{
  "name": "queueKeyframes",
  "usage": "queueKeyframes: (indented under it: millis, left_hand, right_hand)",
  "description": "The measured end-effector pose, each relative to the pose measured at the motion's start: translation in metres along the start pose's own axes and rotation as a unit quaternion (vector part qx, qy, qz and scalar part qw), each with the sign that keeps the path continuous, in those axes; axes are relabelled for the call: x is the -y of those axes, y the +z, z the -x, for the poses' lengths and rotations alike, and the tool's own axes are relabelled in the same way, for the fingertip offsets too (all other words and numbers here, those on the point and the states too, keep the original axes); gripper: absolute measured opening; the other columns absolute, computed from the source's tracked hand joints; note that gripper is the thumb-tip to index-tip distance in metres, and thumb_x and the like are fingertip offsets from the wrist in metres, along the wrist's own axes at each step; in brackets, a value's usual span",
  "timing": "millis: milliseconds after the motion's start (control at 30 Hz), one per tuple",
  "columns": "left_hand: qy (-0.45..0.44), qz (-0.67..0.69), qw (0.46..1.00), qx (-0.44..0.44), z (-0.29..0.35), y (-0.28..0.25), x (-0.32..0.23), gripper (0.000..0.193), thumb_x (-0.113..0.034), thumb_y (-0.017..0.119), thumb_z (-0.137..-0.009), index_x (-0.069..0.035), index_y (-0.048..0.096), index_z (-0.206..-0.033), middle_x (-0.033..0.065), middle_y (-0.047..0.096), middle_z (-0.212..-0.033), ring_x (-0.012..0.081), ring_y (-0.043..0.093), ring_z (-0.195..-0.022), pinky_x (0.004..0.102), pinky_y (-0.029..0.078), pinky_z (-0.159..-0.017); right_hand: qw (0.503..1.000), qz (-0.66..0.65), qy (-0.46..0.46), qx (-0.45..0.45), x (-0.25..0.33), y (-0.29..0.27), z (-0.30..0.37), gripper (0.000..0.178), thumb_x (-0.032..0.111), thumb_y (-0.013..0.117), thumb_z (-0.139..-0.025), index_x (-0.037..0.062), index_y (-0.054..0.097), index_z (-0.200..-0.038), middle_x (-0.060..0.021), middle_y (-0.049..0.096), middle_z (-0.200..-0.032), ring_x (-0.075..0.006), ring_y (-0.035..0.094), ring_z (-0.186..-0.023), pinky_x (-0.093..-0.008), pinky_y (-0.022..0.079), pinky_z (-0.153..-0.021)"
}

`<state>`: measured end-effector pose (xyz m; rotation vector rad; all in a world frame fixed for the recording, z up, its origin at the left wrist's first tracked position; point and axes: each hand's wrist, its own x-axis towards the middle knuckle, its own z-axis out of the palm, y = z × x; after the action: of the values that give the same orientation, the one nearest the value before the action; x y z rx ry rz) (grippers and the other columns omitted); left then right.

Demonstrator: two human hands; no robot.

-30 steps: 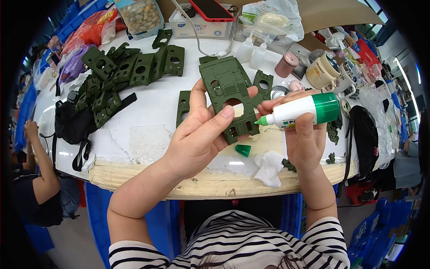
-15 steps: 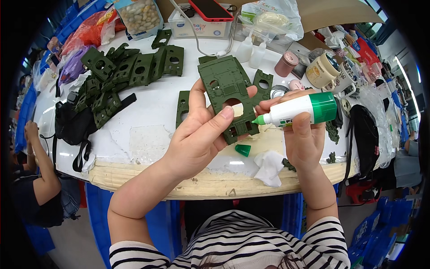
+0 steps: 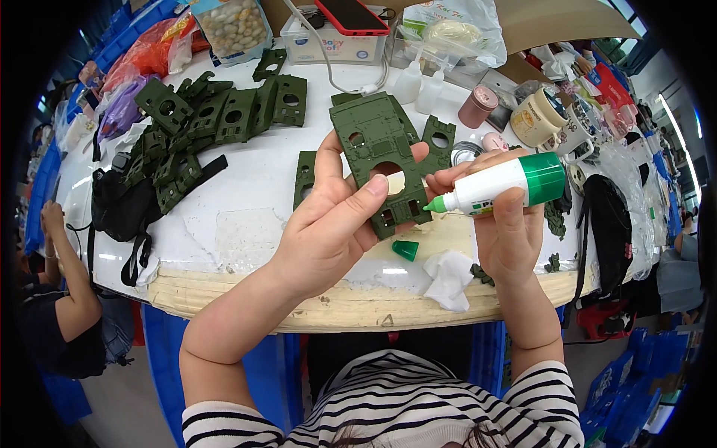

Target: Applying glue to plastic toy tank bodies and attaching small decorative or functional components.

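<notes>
My left hand point(image 3: 332, 216) is closed round a dark green plastic model hull point(image 3: 371, 138), thumb across its large round hole. The hull is tilted above the table, its detailed face toward me. In my right hand point(image 3: 510, 231) lies a white glue bottle point(image 3: 489, 188) with a green base, held sideways. Its green tip points left, right by the hull's lower right edge; whether they touch I cannot tell. Below them on the table are a green cap point(image 3: 405, 250) and a crumpled white tissue point(image 3: 449, 278). Another green plate point(image 3: 439, 140) with a round hole lies behind the bottle.
A heap of green model parts point(image 3: 216, 112) and a black bag point(image 3: 123, 209) occupy the left. Farther back stand white squeeze bottles point(image 3: 408, 82), a pink tin point(image 3: 478, 107), a mug point(image 3: 538, 117) and a plastic box point(image 3: 332, 48). Another person's arm point(image 3: 71, 261) shows at far left.
The glue bottle has shifted slightly right, its tip moving a little right and down along the hull's edge. My left hand and the hull are nearly still.
</notes>
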<state>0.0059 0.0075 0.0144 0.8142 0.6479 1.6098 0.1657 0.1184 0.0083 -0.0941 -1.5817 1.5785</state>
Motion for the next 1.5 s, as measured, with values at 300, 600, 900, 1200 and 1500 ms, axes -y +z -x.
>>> queueKeyframes:
  millis: [300,600,900,1200,1500]
  left_hand:
    - [-0.001,0.009,1.0,-0.007,-0.001,0.001,-0.001,0.051,-0.02,0.037,-0.099,-0.018,0.011,-0.142,0.0204,0.033,-0.143,0.0253,0.052,-0.119,0.0367,0.05,-0.092]
    - [0.003,0.008,1.0,-0.004,-0.001,0.001,-0.001,0.052,-0.02,0.037,-0.099,-0.018,0.01,-0.143,0.02,0.033,-0.143,0.0241,0.052,-0.119,0.0378,0.049,-0.093]
    - [0.009,0.011,1.0,-0.003,-0.001,0.001,-0.001,0.05,-0.018,0.035,-0.099,-0.016,0.011,-0.142,0.0218,0.032,-0.143,0.0332,0.048,-0.123,0.0426,0.046,-0.097]
    - [0.177,-0.047,0.979,-0.087,-0.017,-0.031,-0.045,0.037,-0.012,0.027,-0.1,0.003,0.025,-0.134,0.03,0.035,-0.137,0.0451,0.04,-0.124,0.0494,0.041,-0.105]
    - [0.192,-0.038,0.974,-0.114,-0.016,-0.033,-0.043,0.034,-0.012,0.035,-0.099,-0.002,0.028,-0.13,0.0256,0.046,-0.127,0.0397,0.05,-0.117,0.0482,0.047,-0.098]
  right_hand:
    - [1.0,0.009,-0.004,0.006,0.001,0.001,-0.001,0.034,0.024,0.058,-0.092,-0.0017,0.046,-0.109,-0.022,0.065,-0.097,-0.0236,0.064,-0.09,-0.0355,0.05,-0.082]
    - [0.994,0.102,-0.002,0.027,0.005,0.002,-0.003,0.041,0.039,0.05,-0.094,-0.001,0.047,-0.102,-0.0209,0.059,-0.096,-0.0311,0.064,-0.091,-0.0423,0.053,-0.083]
    - [0.998,0.04,0.037,-0.032,0.008,0.003,-0.001,0.049,0.049,0.047,-0.093,0.0005,0.047,-0.103,-0.0172,0.06,-0.093,-0.0276,0.063,-0.087,-0.0458,0.051,-0.086]
    - [0.943,0.292,-0.146,-0.071,0.028,-0.02,0.035,0.045,0.035,0.066,-0.086,-0.0017,0.053,-0.109,-0.0105,0.059,-0.094,-0.0193,0.062,-0.074,-0.0304,0.051,-0.069]
    - [0.671,0.717,-0.093,0.161,0.024,-0.031,0.1,0.038,0.006,0.06,-0.071,0.0033,0.063,-0.109,-0.0102,0.063,-0.089,-0.0253,0.063,-0.087,-0.0376,0.053,-0.08]
